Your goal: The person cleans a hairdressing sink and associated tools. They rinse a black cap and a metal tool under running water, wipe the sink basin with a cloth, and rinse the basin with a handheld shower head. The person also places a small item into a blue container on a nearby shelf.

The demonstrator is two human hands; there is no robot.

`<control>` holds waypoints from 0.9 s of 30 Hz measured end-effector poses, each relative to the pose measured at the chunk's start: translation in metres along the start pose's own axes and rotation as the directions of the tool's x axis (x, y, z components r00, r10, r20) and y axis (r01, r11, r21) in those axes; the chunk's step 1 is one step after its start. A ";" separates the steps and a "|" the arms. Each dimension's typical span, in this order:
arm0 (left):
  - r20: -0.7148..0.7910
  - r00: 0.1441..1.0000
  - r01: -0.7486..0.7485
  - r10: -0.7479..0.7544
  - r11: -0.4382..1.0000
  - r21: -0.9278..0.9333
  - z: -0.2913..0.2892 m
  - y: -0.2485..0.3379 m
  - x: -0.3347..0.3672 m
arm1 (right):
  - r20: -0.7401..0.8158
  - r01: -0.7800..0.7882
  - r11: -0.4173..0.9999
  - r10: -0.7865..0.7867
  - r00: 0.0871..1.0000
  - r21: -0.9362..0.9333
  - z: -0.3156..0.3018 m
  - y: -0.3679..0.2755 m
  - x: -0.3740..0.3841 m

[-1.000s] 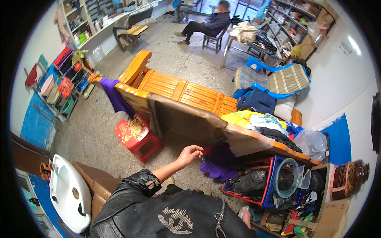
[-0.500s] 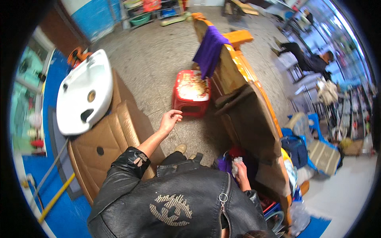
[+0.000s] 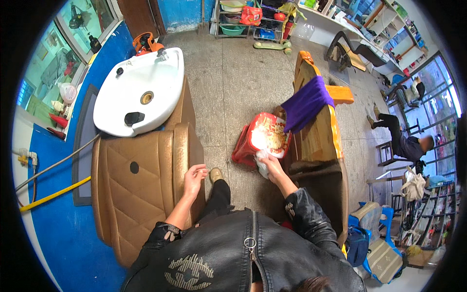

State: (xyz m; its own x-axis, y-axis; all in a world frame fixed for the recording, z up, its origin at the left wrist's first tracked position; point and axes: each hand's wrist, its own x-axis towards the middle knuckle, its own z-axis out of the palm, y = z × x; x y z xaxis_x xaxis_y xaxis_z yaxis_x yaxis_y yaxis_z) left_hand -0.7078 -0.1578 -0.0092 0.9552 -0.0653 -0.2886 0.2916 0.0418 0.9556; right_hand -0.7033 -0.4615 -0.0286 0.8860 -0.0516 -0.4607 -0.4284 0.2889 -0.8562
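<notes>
My right hand (image 3: 273, 170) is closed on a crumpled white cloth (image 3: 261, 164); whether it is fabric or paper I cannot tell. The cloth is at the near edge of a red plastic stool (image 3: 247, 142) with a patterned, pale-centred top. My left hand (image 3: 193, 181) hangs beside the front edge of a brown padded shampoo chair (image 3: 146, 194), its fingers loosely bent, apart and holding nothing. A purple towel (image 3: 309, 104) drapes over the wooden backrest (image 3: 316, 146) of a bench, right of the stool.
A white wash basin (image 3: 121, 107) adjoins the shampoo chair on the left. Farther off are a rack (image 3: 233, 19) of basins and bags and a green scooter (image 3: 272, 46). At right, a person (image 3: 396, 129) sits by the windows; a blue bag (image 3: 358, 243) lies near a blue chair.
My right hand has come up from low beside the bench, bringing the white cloth to the stool. My left hand has dropped back toward me. The view has turned, and the stool appears tilted.
</notes>
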 end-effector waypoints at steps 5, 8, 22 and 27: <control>-0.183 0.983 -0.033 0.023 0.998 -0.054 -0.037 0.008 0.058 | 0.018 -0.044 0.985 0.042 0.999 0.166 0.063 -0.085 0.089; -0.206 0.979 -0.025 0.001 0.993 -0.118 -0.048 0.020 0.095 | -0.029 -0.052 0.984 0.058 0.998 0.169 0.087 -0.124 0.139; -0.262 0.965 -0.087 0.022 0.966 -0.241 -0.071 0.094 0.217 | -0.173 0.019 0.929 0.049 0.984 0.371 0.053 -0.244 0.337; -0.279 0.960 -0.034 -0.027 0.977 -0.212 -0.063 0.101 0.279 | -0.227 0.073 0.925 0.014 0.974 0.372 0.041 -0.270 0.407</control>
State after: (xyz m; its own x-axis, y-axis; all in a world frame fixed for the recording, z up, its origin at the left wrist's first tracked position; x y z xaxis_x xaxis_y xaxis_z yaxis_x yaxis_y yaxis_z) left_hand -0.4091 -0.1086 0.0028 0.9231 0.2146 -0.3192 0.2628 0.2541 0.9308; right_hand -0.2199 -0.5209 0.0245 0.8164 -0.2635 -0.5139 -0.2654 0.6192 -0.7391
